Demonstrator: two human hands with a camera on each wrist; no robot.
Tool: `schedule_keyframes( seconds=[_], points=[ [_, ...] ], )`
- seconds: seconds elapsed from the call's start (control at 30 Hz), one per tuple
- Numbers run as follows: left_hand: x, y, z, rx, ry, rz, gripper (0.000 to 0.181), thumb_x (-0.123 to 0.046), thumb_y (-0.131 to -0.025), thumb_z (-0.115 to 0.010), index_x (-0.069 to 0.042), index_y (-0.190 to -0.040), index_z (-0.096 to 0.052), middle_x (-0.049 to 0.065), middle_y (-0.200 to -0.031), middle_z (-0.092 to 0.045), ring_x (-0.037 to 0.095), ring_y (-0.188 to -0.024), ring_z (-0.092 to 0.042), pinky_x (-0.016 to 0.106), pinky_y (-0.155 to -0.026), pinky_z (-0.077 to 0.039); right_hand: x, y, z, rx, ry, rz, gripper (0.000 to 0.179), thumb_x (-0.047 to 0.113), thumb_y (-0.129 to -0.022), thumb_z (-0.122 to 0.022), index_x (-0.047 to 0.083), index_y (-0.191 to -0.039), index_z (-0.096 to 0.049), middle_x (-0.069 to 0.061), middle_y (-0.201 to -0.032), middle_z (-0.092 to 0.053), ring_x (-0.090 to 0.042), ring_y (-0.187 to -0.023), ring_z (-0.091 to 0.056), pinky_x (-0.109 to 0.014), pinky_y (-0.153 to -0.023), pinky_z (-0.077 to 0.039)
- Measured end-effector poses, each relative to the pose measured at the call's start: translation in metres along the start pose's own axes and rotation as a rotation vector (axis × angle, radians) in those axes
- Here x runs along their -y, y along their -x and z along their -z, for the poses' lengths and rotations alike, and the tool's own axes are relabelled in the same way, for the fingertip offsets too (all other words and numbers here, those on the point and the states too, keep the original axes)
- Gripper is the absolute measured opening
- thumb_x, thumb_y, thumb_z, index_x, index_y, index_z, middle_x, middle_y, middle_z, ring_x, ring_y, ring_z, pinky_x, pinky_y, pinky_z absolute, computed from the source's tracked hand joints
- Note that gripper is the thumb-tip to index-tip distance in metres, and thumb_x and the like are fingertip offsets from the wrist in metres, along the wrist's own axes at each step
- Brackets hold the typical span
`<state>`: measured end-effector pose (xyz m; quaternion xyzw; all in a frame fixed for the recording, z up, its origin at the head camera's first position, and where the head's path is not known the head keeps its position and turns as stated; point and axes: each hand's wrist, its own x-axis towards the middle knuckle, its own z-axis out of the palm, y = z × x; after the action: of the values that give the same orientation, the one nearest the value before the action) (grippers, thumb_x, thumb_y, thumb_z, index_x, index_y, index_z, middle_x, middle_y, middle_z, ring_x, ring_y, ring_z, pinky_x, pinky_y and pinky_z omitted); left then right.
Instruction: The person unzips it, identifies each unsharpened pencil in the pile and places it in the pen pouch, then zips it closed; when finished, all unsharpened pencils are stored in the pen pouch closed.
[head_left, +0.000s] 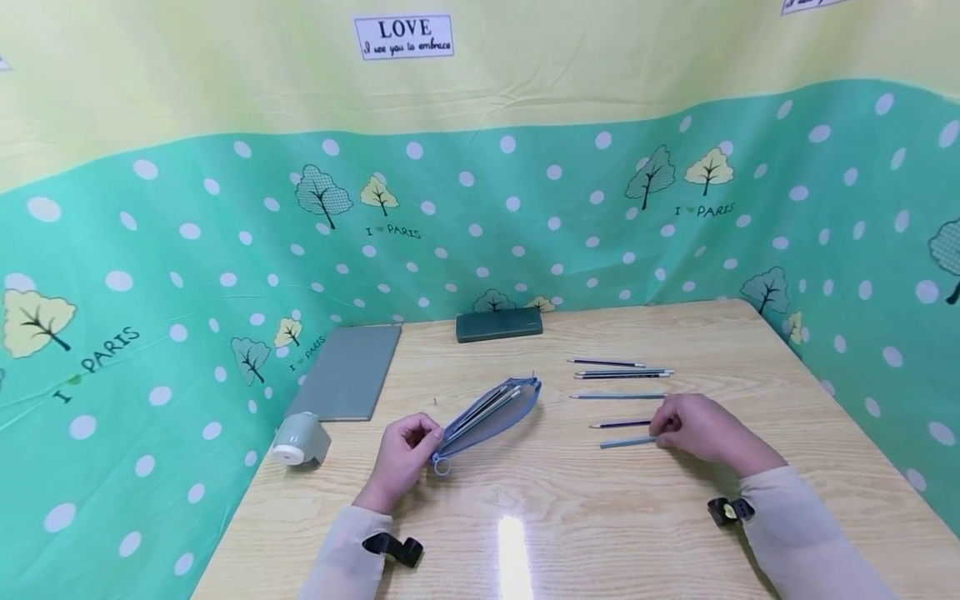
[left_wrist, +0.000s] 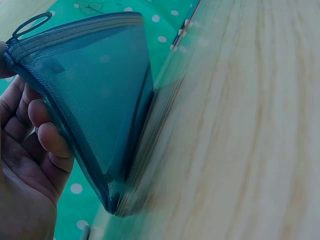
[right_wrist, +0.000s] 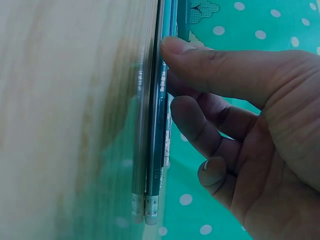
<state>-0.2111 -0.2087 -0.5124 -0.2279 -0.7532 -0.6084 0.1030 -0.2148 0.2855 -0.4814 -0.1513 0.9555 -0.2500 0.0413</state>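
Note:
A blue mesh zip pouch is tilted with its mouth open and several pencils inside. My left hand pinches it at the corner by the zip's ring pull. At the right, my right hand has its thumb and fingertips at the nearest pencil, which lies flat on the table. The right wrist view shows the thumb against this pencil, its eraser end toward the bottom; the index fingertip is partly hidden behind it. Another pencil lies just beyond.
Several more pencils lie in rows farther back. A dark green case stands at the table's rear edge. A grey flat folder and a grey-white cup-like object are at the left. Patterned cloth surrounds the wooden table.

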Motion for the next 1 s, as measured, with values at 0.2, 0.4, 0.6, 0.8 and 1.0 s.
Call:
schedule_keyframes(
  seconds=[0.2, 0.4, 0.6, 0.8, 1.0],
  points=[
    [0.0009, 0.0, 0.0007, 0.006, -0.005, -0.003, 0.013, 0.0, -0.099, -0.068, -0.003, -0.087, -0.07, 0.004, -0.075, -0.063, 0.007, -0.065, -0.054, 0.024, -0.056, -0.045, 0.0002, 0.0007, -0.0016, 0.009, 0.006, 0.017, 0.019, 0.006, -0.082, -0.088, 0.022, -0.084, -0.079, 0.007, -0.09, -0.068, -0.014, -0.083, -0.061, -0.04, -0.077, -0.052],
    [0.0016, 0.0, 0.0009, 0.013, -0.008, -0.01, 0.013, -0.001, -0.099, -0.068, -0.004, -0.087, -0.07, 0.0, -0.075, -0.062, 0.007, -0.064, -0.053, 0.024, -0.056, -0.045, 0.0001, 0.0016, -0.001, 0.01, 0.012, 0.024, 0.018, 0.005, -0.082, -0.088, 0.021, -0.082, -0.078, 0.007, -0.088, -0.066, -0.013, -0.08, -0.059, -0.039, -0.075, -0.052],
    [0.0001, -0.0006, 0.0008, 0.014, -0.005, -0.013, 0.012, -0.001, -0.1, -0.068, -0.003, -0.087, -0.07, 0.013, -0.075, -0.063, 0.007, -0.065, -0.053, 0.023, -0.056, -0.045, -0.0006, 0.0017, -0.0031, 0.029, 0.017, 0.024, 0.018, 0.005, -0.085, -0.085, 0.021, -0.083, -0.077, 0.007, -0.089, -0.064, -0.012, -0.083, -0.059, -0.04, -0.078, -0.052],
    [-0.0011, 0.0005, 0.0002, 0.006, -0.005, 0.002, 0.012, -0.001, -0.099, -0.069, -0.002, -0.088, -0.07, 0.02, -0.075, -0.062, 0.008, -0.065, -0.053, 0.023, -0.056, -0.044, -0.0002, 0.002, -0.0041, 0.028, 0.016, 0.06, 0.017, 0.006, -0.089, -0.082, 0.021, -0.087, -0.074, 0.009, -0.091, -0.065, -0.012, -0.085, -0.059, -0.041, -0.078, -0.052],
    [-0.0014, 0.0005, 0.0, -0.002, -0.012, 0.015, 0.011, -0.001, -0.099, -0.069, -0.002, -0.087, -0.07, 0.018, -0.075, -0.062, 0.008, -0.065, -0.053, 0.023, -0.057, -0.044, 0.0034, 0.0004, -0.0025, 0.011, -0.017, 0.068, 0.014, 0.008, -0.093, -0.079, 0.021, -0.091, -0.072, 0.009, -0.09, -0.066, -0.011, -0.082, -0.057, -0.037, -0.074, -0.05]
  ],
)
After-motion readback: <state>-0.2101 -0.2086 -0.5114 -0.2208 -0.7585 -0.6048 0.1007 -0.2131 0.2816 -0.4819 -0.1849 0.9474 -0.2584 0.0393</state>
